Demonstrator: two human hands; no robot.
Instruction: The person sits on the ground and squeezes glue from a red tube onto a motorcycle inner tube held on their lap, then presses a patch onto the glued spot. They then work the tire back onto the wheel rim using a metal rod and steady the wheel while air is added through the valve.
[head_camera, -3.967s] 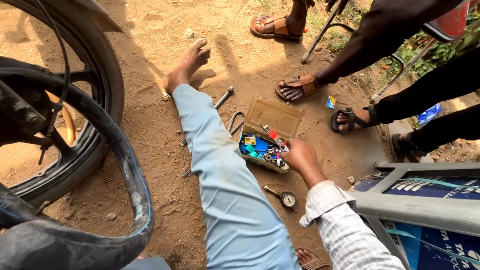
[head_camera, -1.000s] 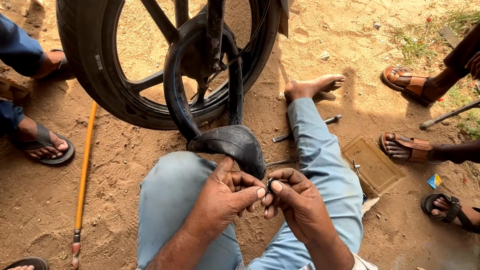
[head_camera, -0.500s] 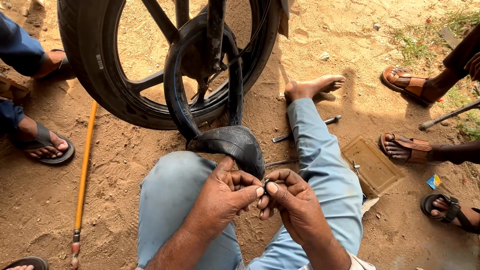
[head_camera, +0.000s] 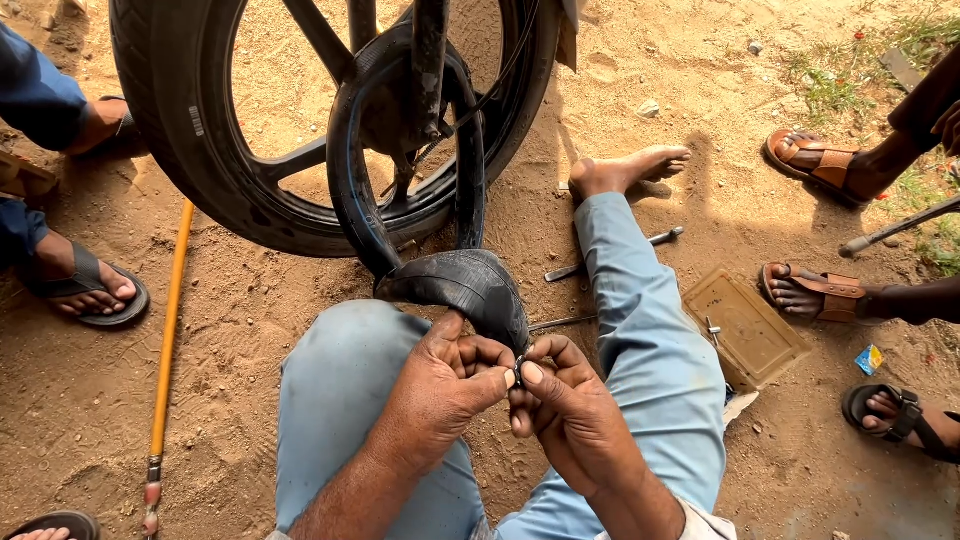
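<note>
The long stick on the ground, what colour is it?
The long stick is orange-yellow, seen in the head view.

Whatever the left hand (head_camera: 440, 385) and right hand (head_camera: 570, 415) are pinching is too tiny to tell. The big black motorcycle wheel (head_camera: 200, 150) is cut off at the top, and the bystanders in brown leather sandals (head_camera: 815, 165) are cropped at the edges.

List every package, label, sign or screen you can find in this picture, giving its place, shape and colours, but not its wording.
Small packet: on the sand at the right, between two sandalled feet; squarish, blue with yellow.
Label: on the black tyre's sidewall, upper left; small pale rectangle.
Tin lid: on the ground right of the outstretched leg; flat tan rectangle, no print legible.
No signs or screens in view.
</note>
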